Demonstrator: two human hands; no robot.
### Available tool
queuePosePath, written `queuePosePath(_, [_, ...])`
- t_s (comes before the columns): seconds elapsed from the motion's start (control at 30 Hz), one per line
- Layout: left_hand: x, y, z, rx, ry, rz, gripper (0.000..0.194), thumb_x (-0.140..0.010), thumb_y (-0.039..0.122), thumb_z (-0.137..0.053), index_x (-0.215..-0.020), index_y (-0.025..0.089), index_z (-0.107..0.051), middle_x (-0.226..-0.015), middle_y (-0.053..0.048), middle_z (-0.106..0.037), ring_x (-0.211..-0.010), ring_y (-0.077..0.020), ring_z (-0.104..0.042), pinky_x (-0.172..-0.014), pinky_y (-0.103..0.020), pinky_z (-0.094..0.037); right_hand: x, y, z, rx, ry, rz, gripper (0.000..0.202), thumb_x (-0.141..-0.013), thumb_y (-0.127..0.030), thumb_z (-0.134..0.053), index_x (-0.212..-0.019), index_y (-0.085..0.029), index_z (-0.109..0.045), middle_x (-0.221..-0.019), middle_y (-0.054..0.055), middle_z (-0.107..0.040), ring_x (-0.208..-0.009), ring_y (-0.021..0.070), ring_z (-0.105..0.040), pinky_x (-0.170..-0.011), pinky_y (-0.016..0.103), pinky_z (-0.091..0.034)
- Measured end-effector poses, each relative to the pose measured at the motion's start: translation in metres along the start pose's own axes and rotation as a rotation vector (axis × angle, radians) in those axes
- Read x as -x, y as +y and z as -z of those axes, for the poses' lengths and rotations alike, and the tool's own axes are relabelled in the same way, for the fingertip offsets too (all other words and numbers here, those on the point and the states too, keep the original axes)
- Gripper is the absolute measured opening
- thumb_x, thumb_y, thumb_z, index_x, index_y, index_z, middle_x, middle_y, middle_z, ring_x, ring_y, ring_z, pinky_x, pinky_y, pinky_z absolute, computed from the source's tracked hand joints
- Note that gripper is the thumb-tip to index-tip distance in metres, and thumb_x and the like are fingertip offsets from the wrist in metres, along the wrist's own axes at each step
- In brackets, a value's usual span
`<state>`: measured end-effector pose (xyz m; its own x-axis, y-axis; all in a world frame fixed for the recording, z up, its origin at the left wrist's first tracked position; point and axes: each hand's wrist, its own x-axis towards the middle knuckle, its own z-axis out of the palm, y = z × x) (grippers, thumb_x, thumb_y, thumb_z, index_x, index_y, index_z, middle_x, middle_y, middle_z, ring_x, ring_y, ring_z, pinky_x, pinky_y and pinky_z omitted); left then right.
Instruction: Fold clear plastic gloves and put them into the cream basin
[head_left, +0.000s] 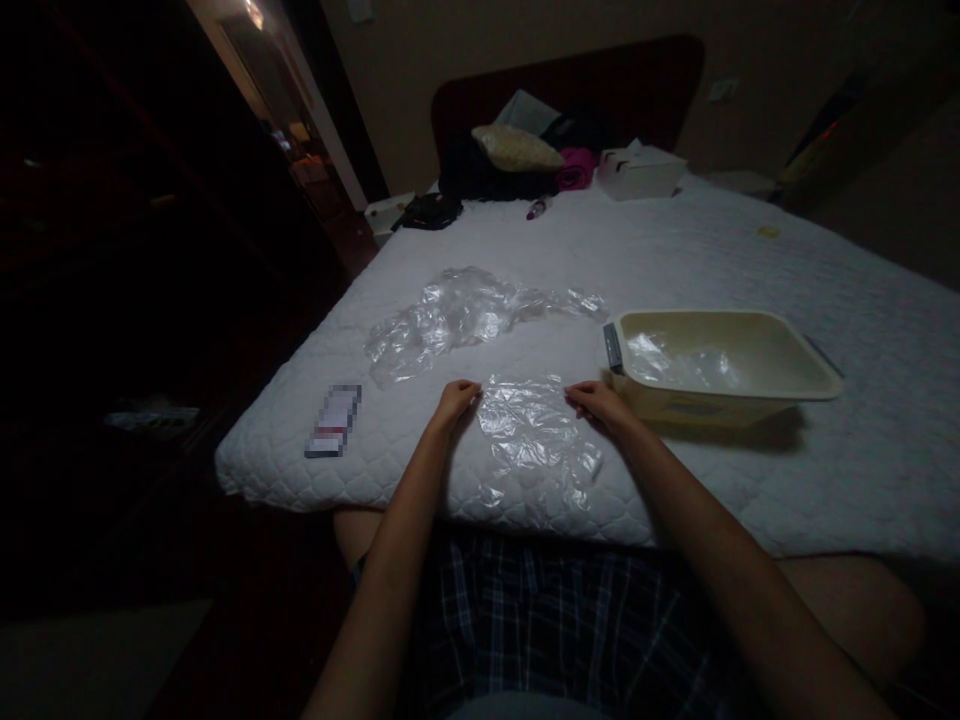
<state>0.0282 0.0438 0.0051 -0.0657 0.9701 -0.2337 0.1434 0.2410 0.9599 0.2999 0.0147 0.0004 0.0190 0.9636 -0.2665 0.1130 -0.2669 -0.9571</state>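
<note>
A clear, crinkled plastic bag [529, 425] lies flat on the white quilted bed near its front edge. My left hand [458, 401] pinches its upper left corner, and my right hand [596, 401] pinches the upper right corner. Beyond them, more clear plastic [469, 310] is spread in a loose, crumpled heap. To the right of my right hand stands a cream plastic bin [712, 405] with grey handles. Some clear plastic [679, 362] lies inside it.
A phone-like object [334, 420], partly pixelated, rests on the bed at the left. Toward the headboard [570, 80] are a beige pillow [517, 148], a rolled pink cloth [576, 168], dark items, a small bottle [537, 208] and a white box [641, 173].
</note>
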Motion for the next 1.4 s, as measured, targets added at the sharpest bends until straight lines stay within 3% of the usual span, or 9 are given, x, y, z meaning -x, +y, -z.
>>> queuePosePath(0.13, [-0.008, -0.006, -0.001, -0.009, -0.059, -0.020, 0.018, -0.057, 0.028, -0.067, -0.061, 0.011, -0.063, -0.053, -0.002, -0.055, -0.045, -0.0066, -0.043, -0.043, -0.020, -0.028, -0.006, -0.004, -0.004, -0.022, -0.055, 0.031, 0.030, -0.062, -0.041, -0.067, -0.069, -0.013, -0.059, -0.058, 0.001, -0.057, -0.042, 0.0055, -0.042, -0.036, 0.018, -0.026])
queuePosePath(0.47, [-0.005, -0.004, 0.003, 0.093, -0.179, 0.057, 0.029, -0.052, 0.023, -0.073, -0.077, 0.012, -0.065, -0.054, 0.000, -0.055, -0.045, -0.0049, -0.042, -0.043, -0.019, -0.027, -0.014, 0.004, -0.008, -0.067, -0.088, 0.092, 0.035, -0.057, -0.035, -0.070, -0.082, -0.013, -0.061, -0.056, -0.004, -0.051, -0.044, 0.0053, -0.043, -0.039, 0.018, -0.029])
queuePosePath(0.83, [-0.005, -0.005, 0.003, 0.101, -0.172, 0.005, 0.017, -0.054, 0.021, -0.068, -0.068, 0.014, -0.061, -0.054, 0.003, -0.053, -0.046, -0.0056, -0.043, -0.045, -0.019, -0.029, -0.005, 0.005, -0.009, -0.082, -0.037, 0.120, 0.036, -0.055, -0.037, -0.070, -0.082, -0.013, -0.063, -0.056, -0.002, -0.054, -0.046, 0.0064, -0.043, -0.040, 0.019, -0.031])
queuePosePath(1.07, [-0.005, -0.006, 0.001, 0.178, -0.145, 0.015, 0.014, -0.057, 0.019, -0.063, -0.071, 0.014, -0.063, -0.057, 0.002, -0.053, -0.045, -0.0042, -0.043, -0.043, -0.018, -0.028, -0.004, 0.009, -0.009, -0.051, -0.007, 0.128, 0.034, -0.058, -0.035, -0.065, -0.084, -0.013, -0.064, -0.049, -0.003, -0.052, -0.039, 0.0059, -0.038, -0.037, 0.020, -0.024])
queuePosePath(1.23, [-0.002, -0.006, 0.002, 0.164, -0.163, -0.006, 0.024, -0.060, 0.032, -0.067, -0.075, 0.014, -0.063, -0.063, 0.000, -0.057, -0.044, -0.0034, -0.041, -0.042, -0.019, -0.027, -0.004, 0.010, -0.007, -0.046, -0.018, 0.115, 0.036, -0.063, -0.037, -0.061, -0.089, -0.013, -0.063, -0.050, -0.003, -0.052, -0.038, 0.0057, -0.037, -0.035, 0.019, -0.021])
queuePosePath(1.4, [0.002, -0.007, 0.001, 0.136, -0.176, -0.065, 0.031, -0.054, 0.032, -0.072, -0.076, 0.013, -0.061, -0.061, 0.001, -0.055, -0.048, -0.0053, -0.044, -0.045, -0.019, -0.030, -0.004, 0.011, -0.009, -0.039, -0.030, 0.193, 0.039, -0.063, -0.043, -0.064, -0.089, -0.014, -0.062, -0.061, -0.001, -0.055, -0.046, 0.0067, -0.043, -0.040, 0.019, -0.030])
